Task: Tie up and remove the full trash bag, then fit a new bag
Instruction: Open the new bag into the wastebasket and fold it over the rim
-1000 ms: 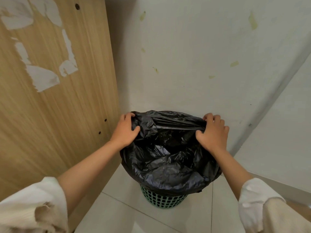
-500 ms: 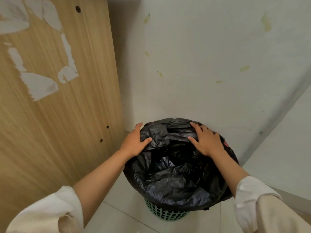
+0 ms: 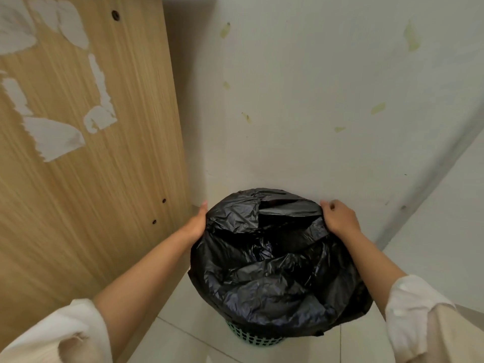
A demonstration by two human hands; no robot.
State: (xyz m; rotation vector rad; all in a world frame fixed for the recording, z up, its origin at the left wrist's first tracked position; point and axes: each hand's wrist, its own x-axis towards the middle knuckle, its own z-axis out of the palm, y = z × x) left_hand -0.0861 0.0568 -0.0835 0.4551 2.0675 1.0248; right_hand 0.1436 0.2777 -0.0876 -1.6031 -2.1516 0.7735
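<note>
You are stretching the black trash bag [image 3: 272, 260] over the green basket [image 3: 252, 336] in the floor corner, left hand [image 3: 197, 223] fingers hidden behind the film, right hand [image 3: 337, 218] fingers curling on its edge, risking a tear or slipped rim

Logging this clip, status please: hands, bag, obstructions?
Left hand and right hand grip the black trash bag edge. Bag drapes over the green mesh bin. Nothing blocking.

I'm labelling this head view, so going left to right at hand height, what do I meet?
Wood panel → left hand → black bag → right hand → white wall.
</note>
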